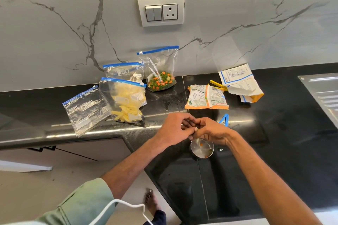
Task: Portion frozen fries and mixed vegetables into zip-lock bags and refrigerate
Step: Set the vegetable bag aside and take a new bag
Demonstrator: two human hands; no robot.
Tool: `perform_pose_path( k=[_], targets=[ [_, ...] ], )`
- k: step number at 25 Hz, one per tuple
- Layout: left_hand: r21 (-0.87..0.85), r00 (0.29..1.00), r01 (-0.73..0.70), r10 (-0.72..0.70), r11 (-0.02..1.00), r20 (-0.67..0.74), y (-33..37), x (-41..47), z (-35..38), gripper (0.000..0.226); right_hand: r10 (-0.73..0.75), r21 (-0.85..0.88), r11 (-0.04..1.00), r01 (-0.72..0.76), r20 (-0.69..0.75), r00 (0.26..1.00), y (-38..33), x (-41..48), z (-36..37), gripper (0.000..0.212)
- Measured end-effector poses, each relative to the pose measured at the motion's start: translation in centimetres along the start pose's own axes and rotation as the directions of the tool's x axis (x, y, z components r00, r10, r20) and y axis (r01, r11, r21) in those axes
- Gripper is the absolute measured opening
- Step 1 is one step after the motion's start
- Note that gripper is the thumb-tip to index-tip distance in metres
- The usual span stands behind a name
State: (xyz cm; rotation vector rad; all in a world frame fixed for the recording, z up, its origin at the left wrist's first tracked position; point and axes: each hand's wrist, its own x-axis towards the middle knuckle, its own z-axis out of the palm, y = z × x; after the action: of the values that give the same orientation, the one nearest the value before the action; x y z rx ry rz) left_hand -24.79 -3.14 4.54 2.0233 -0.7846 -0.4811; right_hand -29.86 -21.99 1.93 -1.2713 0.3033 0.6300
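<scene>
Sleeve: pale green, on the left arm, lowest in view.
Left hand: fingertips met those of the right hand over the black counter. Whether they pinched anything could not be told.
Steel cup: stood just under the joined hands and held a few vegetable bits.
Mixed-vegetable bag: stood propped at the wall, part filled.
Bearing: ahead of the hands and slightly left, well apart.
Long axis: upright, with the blue zip strip across the top, tilted up to the right.
Nearer hand: the left, by judgement.
Fries bags: front and rear, left of the vegetable bag.
Empty zip-lock bag: flat, farthest left, at the counter edge.
Orange packet: flat, straight beyond the hands.
</scene>
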Motion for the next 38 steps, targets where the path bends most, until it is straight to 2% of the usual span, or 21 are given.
perform_pose_path(
  k=[1, 2, 3, 4, 5, 6, 7, 8, 10, 14, 16, 18, 20, 21, 25, 27, 30, 32, 34, 38],
  targets=[
    [-0.045, 0.999, -0.03, 0.032, 0.999, 0.024, 0.5, 0.0, -0.1, 0.02, 0.035, -0.067, 0.997, -0.035, -0.006, 0.999, -0.3, -0.9, 0.0, 0.037],
    [-0.08, 0.999, -0.041, 0.043, 0.996, 0.021, 0.7, 0.0, -0.3, 0.02, 0.066, -0.209, 0.975, -0.076, -0.054, 0.996, -0.3, -1.5, -0.2, 0.028],
    [-0.099, 0.999, -0.032, 0.03, 0.995, -0.016, 0.4, 0.1, -0.4, 0.021, 0.068, -0.421, 0.899, -0.125, -0.149, 0.987, -0.1, -1.9, -0.3, 0.022],
    [-0.094, 0.997, 0.0, -0.007, 0.996, -0.077, -0.4, 0.2, -0.6, 0.022, 0.042, -0.628, 0.751, -0.203, -0.261, 0.964, 0.2, -2.2, -0.3, 0.021],
    [-0.057, 0.987, 0.053, -0.061, 0.997, -0.147, -1.7, 0.4, -0.8, 0.024, -0.003, -0.76, 0.586, -0.281, -0.348, 0.937, 0.7, -2.3, -0.2, 0.024],
    [-0.001, 0.97, 0.126, -0.124, 0.992, -0.208, -3.4, 0.4, -0.9, 0.026, -0.046, -0.832, 0.454, -0.319, -0.38, 0.924, 1.1, -2.3, 0.3, 0.028],
    [0.061, 0.952, 0.205, -0.185, 0.977, -0.243, -5.2, 0.4, -0.9, 0.029, -0.073, -0.873, 0.366, -0.321, -0.371, 0.926, 1.6, -2.3, 0.9, 0.033],
    [0.134, 0.941, 0.271, -0.233, 0.953, -0.246, -6.9, 0.4, -0.8, 0.033, -0.09, -0.9, 0.315, -0.3, -0.344, 0.935, 2.1, -2.3, 1.5, 0.037],
    [0.284, 0.937, 0.336, -0.288, 0.898, -0.198, -9.4, 0.3, -0.1, 0.039, -0.128, -0.92, 0.285, -0.267, -0.313, 0.941, 2.8, -2.5, 2.0, 0.041],
    [0.3, 0.936, 0.352, -0.331, 0.887, -0.119, -10.0, 0.4, 1.7, 0.043, -0.239, -0.881, 0.393, -0.263, -0.374, 0.896, 2.8, -3.4, 1.3, 0.043],
    [0.303, 0.944, 0.323, -0.28, 0.897, -0.177, -9.6, 0.6, 2.3, 0.039, -0.251, -0.832, 0.487, -0.266, -0.426, 0.869, 2.6, -4.2, 0.7, 0.041],
    [0.339, 0.944, 0.306, -0.235, 0.89, -0.233, -9.3, 1.0, 2.4, 0.047, -0.263, -0.781, 0.56, -0.275, -0.483, 0.835, 2.4, -5.1, -0.2, 0.039],
    [0.442, 0.96, 0.278, -0.228, 0.853, -0.162, -9.3, 1.8, 2.2, 0.062, -0.264, -0.728, 0.624, -0.283, -0.537, 0.801, 2.6, -5.9, -1.1, 0.036],
    [0.501, 0.968, 0.25, -0.225, 0.829, -0.112, -9.3, 2.2, 2.1, 0.062, -0.258, -0.697, 0.66, -0.279, -0.56, 0.787, 2.8, -6.2, -1.6, 0.034],
    [0.55, 0.983, 0.158, -0.181, 0.82, -0.013, -9.4, 2.8, 2.2, 0.029, -0.246, -0.57, 0.787, -0.234, -0.639, 0.729, 2.9, -7.6, -2.8, 0.027],
    [0.577, 0.983, 0.152, -0.181, 0.802, -0.007, -9.2, 2.6, 2.5, 0.017, -0.252, -0.531, 0.82, -0.216, -0.672, 0.696, 3.0, -8.4, -3.4, 0.025],
    [0.64, 0.982, 0.179, -0.177, 0.747, -0.069, -8.9, 1.9, 3.1, 0.017, -0.266, -0.497, 0.844, -0.203, -0.716, 0.645, 3.7, -9.4, -4.4, 0.025],
    [0.628, 0.977, 0.213, -0.177, 0.749, -0.121, -8.7, 1.2, 3.8, 0.024, -0.232, -0.478, 0.847, -0.232, -0.725, 0.648, 4.5, -9.7, -4.5, 0.025],
    [0.604, 0.974, 0.222, -0.195, 0.765, -0.111, -8.8, 0.5, 4.4, 0.023, -0.183, -0.465, 0.843, -0.27, -0.72, 0.669, 5.3, -9.5, -4.1, 0.025],
    [0.486, 0.955, 0.295, -0.265, 0.823, -0.131, -8.9, -0.1, 4.7, 0.014, -0.2, -0.464, 0.856, -0.229, -0.706, 0.679, 6.0, -8.4, -2.5, 0.024]
  ],
)
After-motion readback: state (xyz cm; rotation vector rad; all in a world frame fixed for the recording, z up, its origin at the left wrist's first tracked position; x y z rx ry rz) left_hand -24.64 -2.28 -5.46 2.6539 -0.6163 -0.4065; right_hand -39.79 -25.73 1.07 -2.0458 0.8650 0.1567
